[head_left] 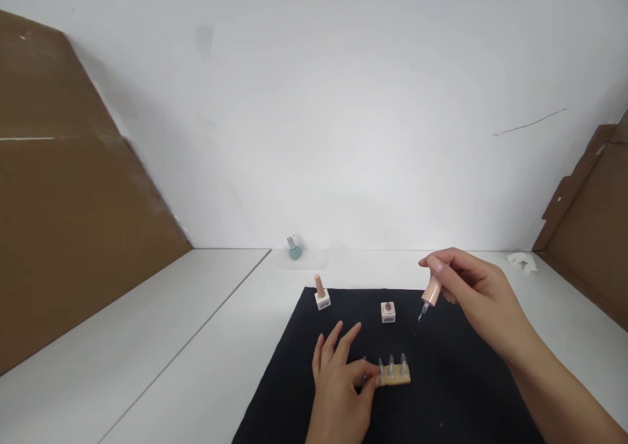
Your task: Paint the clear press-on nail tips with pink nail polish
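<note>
The right hand (478, 293) pinches a peach nail polish cap (431, 291), its brush (424, 310) pointing down, above a black cloth (456, 392) on a white table (196, 339). The left hand (338, 385) reaches the left end of a tan stand (395, 379) carrying upright clear nail tips (391, 366). Farther along the cloth stand an open square white polish bottle (387, 312) and a peach-capped one (322, 298). A teal bottle (295, 253) with a silver neck lies on the table beyond.

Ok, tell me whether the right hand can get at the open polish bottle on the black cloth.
Likely yes: the right hand, holding the brush cap, hangs near the open polish bottle, with nothing standing between them.
</note>
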`<state>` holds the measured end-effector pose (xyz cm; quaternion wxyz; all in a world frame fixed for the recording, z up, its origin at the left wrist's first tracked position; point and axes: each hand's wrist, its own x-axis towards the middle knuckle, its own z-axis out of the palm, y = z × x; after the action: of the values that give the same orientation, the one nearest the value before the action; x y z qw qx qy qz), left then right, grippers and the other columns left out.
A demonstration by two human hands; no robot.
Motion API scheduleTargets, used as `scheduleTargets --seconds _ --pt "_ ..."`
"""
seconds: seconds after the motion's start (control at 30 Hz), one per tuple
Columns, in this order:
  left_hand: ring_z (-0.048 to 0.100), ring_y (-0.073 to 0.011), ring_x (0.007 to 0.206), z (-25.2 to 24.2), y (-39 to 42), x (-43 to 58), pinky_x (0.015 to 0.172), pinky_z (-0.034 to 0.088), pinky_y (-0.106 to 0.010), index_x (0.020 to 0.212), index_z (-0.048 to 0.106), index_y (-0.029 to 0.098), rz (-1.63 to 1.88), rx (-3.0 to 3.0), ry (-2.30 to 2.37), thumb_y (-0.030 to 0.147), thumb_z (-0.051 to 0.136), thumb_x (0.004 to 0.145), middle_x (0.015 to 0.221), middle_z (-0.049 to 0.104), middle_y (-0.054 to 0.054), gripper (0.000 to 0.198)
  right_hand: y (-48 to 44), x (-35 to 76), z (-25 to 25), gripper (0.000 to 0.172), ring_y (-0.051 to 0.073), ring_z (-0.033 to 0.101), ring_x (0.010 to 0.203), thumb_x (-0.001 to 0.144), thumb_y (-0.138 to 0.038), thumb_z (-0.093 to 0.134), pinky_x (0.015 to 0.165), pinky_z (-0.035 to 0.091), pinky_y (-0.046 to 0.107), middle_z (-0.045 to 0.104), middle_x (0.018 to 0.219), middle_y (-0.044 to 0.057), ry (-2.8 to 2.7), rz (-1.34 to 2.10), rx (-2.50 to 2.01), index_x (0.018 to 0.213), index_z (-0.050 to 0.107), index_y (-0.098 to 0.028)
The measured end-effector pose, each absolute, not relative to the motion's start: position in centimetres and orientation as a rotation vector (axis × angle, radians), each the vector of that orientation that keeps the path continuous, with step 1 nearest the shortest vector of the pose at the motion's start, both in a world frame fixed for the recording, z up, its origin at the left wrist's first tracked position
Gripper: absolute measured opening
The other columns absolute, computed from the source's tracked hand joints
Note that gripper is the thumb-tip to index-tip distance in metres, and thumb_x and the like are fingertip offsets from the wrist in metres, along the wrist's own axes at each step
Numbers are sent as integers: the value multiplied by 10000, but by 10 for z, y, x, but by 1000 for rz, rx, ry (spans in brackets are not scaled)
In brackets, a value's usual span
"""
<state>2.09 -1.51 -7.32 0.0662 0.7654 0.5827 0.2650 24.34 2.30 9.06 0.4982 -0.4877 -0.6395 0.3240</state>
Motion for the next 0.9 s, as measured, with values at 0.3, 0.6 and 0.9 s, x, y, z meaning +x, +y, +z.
scheduleTargets --seconds 0.3,0.6,0.9 --pt "487 -442 1441 -78 -17 24 1107 358 -819 756 822 318 822 2316 1813 85 658 839 1461 671 -59 298 23 242 89 322 174 512 621 962 -514 633 657 427 302 712 643 -1 -1542 811 -1170 821 729 -240" --pt "522 -458 1406 -77 -19 23 1056 414 -825 717 724 265 845 2446 1840 46 602 834 1419 691 -109 277 23 241 89 338 177 501 611 958 -529 629 664 419 316 719 659 8 -1547 809 -1179 818 738 -241" --pt "486 -445 1431 -79 -19 26 1093 389 -809 737 684 244 826 2412 1829 24 570 831 1393 689 -114 266 24 242 87 326 182 520 633 968 -517 623 677 427 314 727 657 4 -1574 818 -1164 835 739 -242"
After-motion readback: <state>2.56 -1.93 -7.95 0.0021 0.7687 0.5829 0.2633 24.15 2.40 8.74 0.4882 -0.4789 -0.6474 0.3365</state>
